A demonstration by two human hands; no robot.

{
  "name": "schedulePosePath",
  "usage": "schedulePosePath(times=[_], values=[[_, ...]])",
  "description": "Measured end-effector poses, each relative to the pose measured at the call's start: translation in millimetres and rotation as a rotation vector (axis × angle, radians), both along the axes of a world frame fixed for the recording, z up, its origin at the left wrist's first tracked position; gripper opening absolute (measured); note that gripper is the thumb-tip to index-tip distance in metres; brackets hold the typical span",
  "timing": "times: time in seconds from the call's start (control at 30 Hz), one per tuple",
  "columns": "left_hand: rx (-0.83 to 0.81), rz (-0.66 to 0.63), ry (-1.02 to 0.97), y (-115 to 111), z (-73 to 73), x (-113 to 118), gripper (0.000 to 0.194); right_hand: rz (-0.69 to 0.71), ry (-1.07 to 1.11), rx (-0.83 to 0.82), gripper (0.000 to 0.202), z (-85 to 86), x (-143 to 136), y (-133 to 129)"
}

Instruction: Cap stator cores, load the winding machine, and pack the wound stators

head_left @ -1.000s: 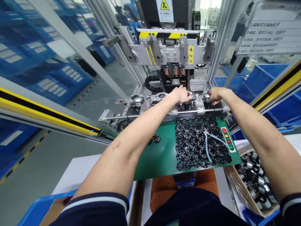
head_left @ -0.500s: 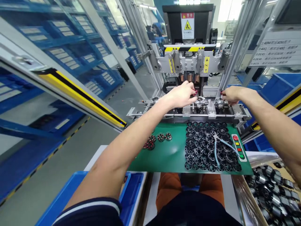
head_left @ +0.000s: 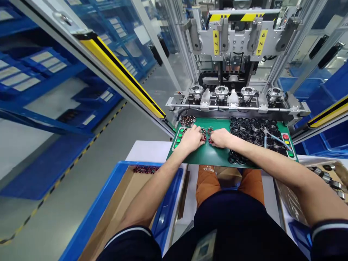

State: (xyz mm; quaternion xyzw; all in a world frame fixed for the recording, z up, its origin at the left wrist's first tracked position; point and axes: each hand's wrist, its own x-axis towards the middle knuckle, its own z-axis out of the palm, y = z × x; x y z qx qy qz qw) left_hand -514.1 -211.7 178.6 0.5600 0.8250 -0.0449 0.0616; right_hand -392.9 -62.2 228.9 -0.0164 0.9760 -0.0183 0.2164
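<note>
Over the left part of the green work surface (head_left: pixel 202 156), my left hand (head_left: pixel 191 139) curls its fingers round a red-and-copper wound motor stator (head_left: pixel 203 138). Close beside it, my right hand (head_left: pixel 220 138) pinches another wound stator (head_left: pixel 210 140) at its fingertips. Just beyond the fingers lies a further stator (head_left: pixel 210 130). A cluster of copper-wound stators (head_left: pixel 187 120) sits behind my left hand, which partly covers others. To the right, black ring-shaped housings (head_left: pixel 246 129) stand in close rows, partly hidden by my right forearm. Diagonal cutters (head_left: pixel 266 135) with light blue handles rest on them.
A machine with several round metal fixtures (head_left: pixel 221 91) stands behind the work surface. Button panels (head_left: pixel 178 139) flank it, the right one with a red button (head_left: pixel 285 136). A blue bin (head_left: pixel 114 181) stands lower left, and a box of metal cylinders (head_left: pixel 335 185) lower right.
Both hands have come back from the machine's fixtures to the stators on the green surface. The head view has tilted downward, and four fixtures' worth of machine front now shows uncovered.
</note>
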Motion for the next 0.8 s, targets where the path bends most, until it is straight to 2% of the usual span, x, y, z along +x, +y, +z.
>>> schedulePosePath(times=[0.07,0.13,0.2,0.27,0.33,0.4,0.47,0.57,0.63,0.7,0.8], values=[[0.059,0.043,0.013,-11,-2.1,7,0.021,-0.022,0.044,0.003,0.032,4.0,2,4],[0.131,0.077,0.005,-26,-2.5,16,0.03,-0.053,0.092,0.008,0.032,19.4,21,19],[0.287,0.084,-0.031,-41,-2.6,28,0.034,-0.118,0.171,0.019,0.04,39.6,58,39],[0.501,0.056,-0.097,-50,-3.1,46,0.029,-0.255,0.329,0.041,0.037,55.9,105,53],[0.66,-0.014,-0.183,-49,-4.9,70,0.024,-0.442,0.461,0.078,0.031,59.3,153,54],[0.69,-0.094,-0.258,-36,-9.3,95,0.023,-0.622,0.443,0.088,0.03,45.5,193,43],[0.652,-0.149,-0.308,-16,-16.6,118,0.025,-0.716,0.333,0.055,0.034,18.7,216,23],[0.56,-0.168,-0.319,13,-29.2,138,0.027,-0.743,0.248,0.016,0.041,-22.9,221,-1],[0.513,-0.168,-0.306,25,-34.5,143,0.023,-0.752,0.251,0.009,0.041,-39.5,215,-6],[0.486,-0.178,-0.304,30,-35.8,144,0.016,-0.752,0.259,-0.002,0.037,-44.6,209,-2],[0.543,-0.147,-0.369,26,-32.6,143,0.011,-0.722,0.288,-0.044,0.029,-35.2,211,7]])
